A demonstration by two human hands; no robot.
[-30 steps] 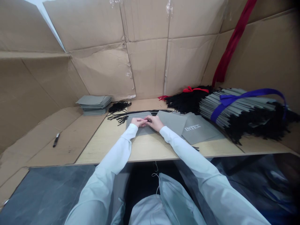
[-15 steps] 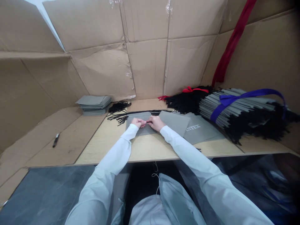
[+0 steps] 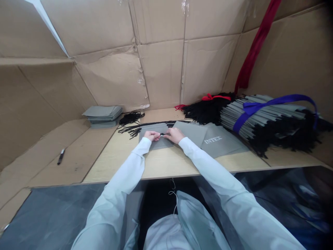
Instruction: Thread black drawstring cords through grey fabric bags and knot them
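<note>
My left hand [image 3: 153,135] and my right hand [image 3: 173,134] meet over a flat grey fabric pouch [image 3: 162,144] on the table. Both are closed in a pinch on a short black cord [image 3: 162,134] that spans the small gap between the fingertips. Where exactly the cord runs inside my fingers is hidden. Just right of my right hand lies another grey pouch [image 3: 194,131], overlapping a grey pouch printed INTEX [image 3: 218,144]. Black cords [image 3: 131,130] lie along the back edge of the pouches, their loose ends fanned out on the left.
At the back left stand a stack of grey pouches [image 3: 104,114] and a heap of black cord [image 3: 131,118]. On the right lie a pouch bundle tied with purple ribbon [image 3: 275,107] and a black cord bundle [image 3: 205,109]. A marker [image 3: 60,157] lies left. Cardboard walls [image 3: 161,69] surround the table.
My hands have drawn slightly apart, and a dark bit of cord shows between the fingertips. The whole view has shifted a little.
</note>
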